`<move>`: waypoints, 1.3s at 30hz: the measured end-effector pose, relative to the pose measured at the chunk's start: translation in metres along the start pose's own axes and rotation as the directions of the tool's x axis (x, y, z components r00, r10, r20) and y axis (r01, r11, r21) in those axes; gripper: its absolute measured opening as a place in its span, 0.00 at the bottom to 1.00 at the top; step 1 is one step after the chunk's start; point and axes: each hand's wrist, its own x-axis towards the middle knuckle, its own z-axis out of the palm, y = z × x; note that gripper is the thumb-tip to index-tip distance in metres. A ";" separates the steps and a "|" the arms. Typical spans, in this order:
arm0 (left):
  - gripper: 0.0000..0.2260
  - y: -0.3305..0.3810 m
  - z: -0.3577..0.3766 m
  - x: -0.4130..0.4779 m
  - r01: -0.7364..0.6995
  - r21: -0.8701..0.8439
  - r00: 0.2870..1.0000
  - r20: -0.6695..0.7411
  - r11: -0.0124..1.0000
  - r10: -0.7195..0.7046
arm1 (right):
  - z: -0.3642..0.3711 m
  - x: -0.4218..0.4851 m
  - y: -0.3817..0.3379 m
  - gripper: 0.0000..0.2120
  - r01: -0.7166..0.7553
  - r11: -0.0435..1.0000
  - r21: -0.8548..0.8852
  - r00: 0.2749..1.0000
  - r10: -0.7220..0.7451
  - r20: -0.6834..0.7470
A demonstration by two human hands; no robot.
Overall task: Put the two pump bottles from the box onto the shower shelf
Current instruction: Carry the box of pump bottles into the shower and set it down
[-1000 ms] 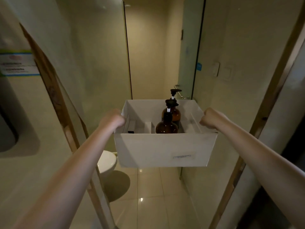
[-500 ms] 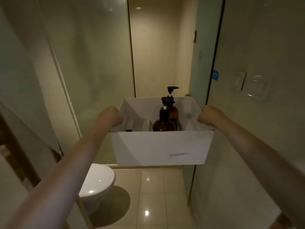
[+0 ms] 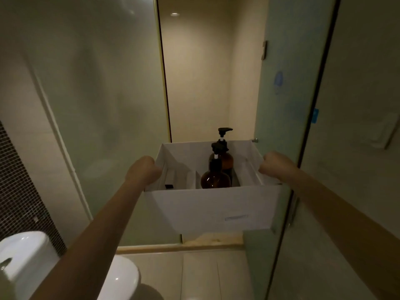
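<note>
My left hand (image 3: 142, 169) is curled into a fist over the left rim of the white cardboard box (image 3: 212, 206). My right hand (image 3: 273, 163) is curled the same way over the right rim, so both hands grip the box and hold it in the air ahead of me, arms stretched out. Inside, right of a cardboard divider, the round amber pump bottle with a black pump (image 3: 215, 178) stands upright. The second amber pump bottle (image 3: 226, 159) stands just behind it on the far side, its black nozzle rising above the far rim. I cannot tell whether the two touch. In the left compartment lies a small dark item (image 3: 169, 186), too dim to make out. Below the box runs a pale stone threshold (image 3: 184, 247). A frosted glass panel (image 3: 97, 105) stands to the left and a glass door (image 3: 281, 105) to the right, with beige shower walls beyond. A white toilet (image 3: 121, 278) sits at the near left.
</note>
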 end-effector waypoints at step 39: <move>0.05 0.096 0.179 0.622 -0.053 -0.067 0.998 0.012 0.996 0.054 | 0.076 0.611 -0.029 0.12 -0.166 0.986 -0.025 0.986 0.165 -0.031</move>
